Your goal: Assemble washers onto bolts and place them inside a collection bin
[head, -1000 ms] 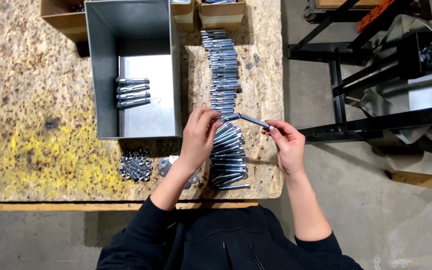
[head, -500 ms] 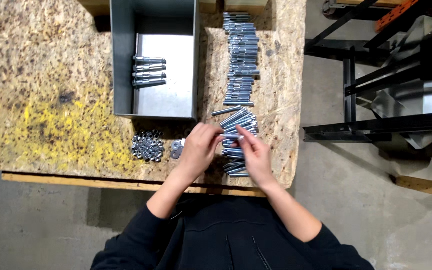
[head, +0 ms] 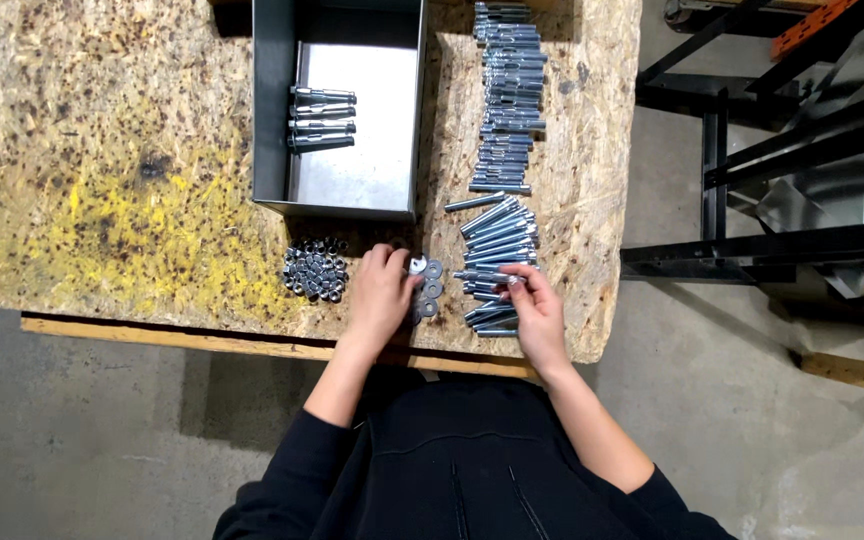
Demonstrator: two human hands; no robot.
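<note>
My left hand (head: 380, 296) rests on a small heap of flat metal washers (head: 430, 285) near the bench's front edge, its fingertips on one washer. My right hand (head: 532, 310) lies on the near end of a long row of silver bolts (head: 500, 235) and pinches a bolt (head: 480, 276) that points left. Left of my left hand sits a pile of metal nuts (head: 316, 270). Beyond the hands stands a grey metal bin (head: 272, 120) with a few assembled bolts (head: 320, 118) lying inside it.
The chipboard workbench (head: 102, 180) has a yellow paint stain at the left. More bolts (head: 508, 90) run in a row up the bench's right side. A black steel frame (head: 752, 250) stands on the concrete floor to the right.
Both hands have come down from mid-bench to the front edge. The left hand has moved onto the washers, and the right hand has dropped onto the near bolts.
</note>
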